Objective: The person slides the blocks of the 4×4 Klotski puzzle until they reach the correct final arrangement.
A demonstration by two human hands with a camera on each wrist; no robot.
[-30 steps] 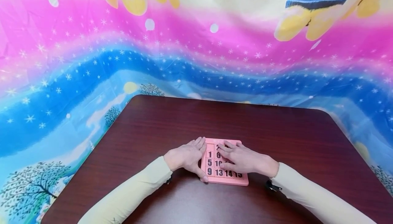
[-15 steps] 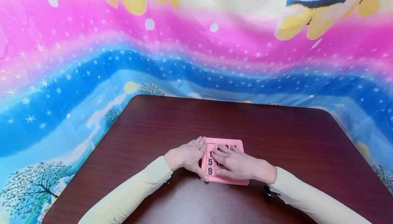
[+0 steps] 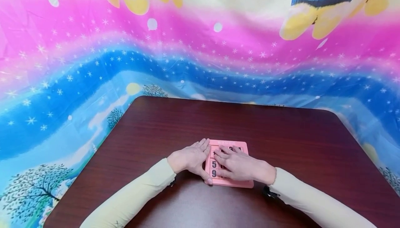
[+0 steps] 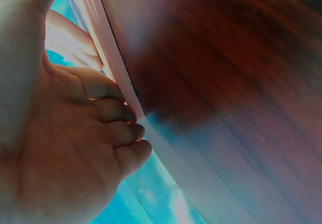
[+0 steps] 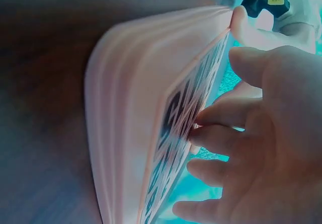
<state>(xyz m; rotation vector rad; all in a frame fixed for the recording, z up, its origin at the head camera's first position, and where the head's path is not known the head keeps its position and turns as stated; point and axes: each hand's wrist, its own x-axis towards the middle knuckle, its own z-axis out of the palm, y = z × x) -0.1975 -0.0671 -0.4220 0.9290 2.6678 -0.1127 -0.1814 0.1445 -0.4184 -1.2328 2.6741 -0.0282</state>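
Note:
A pink number sliding puzzle (image 3: 229,143) lies flat on the table, black numerals on its square tiles. Along its left edge rests my left hand (image 3: 191,158), fingers extended at the far corner and thumb at the near one. The left wrist view has those fingertips against the puzzle's side (image 4: 111,53). My right hand (image 3: 242,165) spreads over the tiles, and a fingertip touches the 1 tile in the left column. Below that, the 5 tile (image 3: 214,164) and 9 tile (image 3: 214,173) show; most others are hidden under the hand. The right wrist view shows fingertips (image 5: 198,133) at the tile faces.
The dark brown wooden table (image 3: 175,120) extends around the puzzle on all sides. Behind it and to the sides hangs a colourful printed cloth (image 3: 200,57). A dark clip-like device (image 3: 270,192) sits under the right sleeve cuff.
My right hand has shifted left across the tiles, covering more of the middle columns. The 1 tile has slid a little toward the far edge. My left hand has stayed in place.

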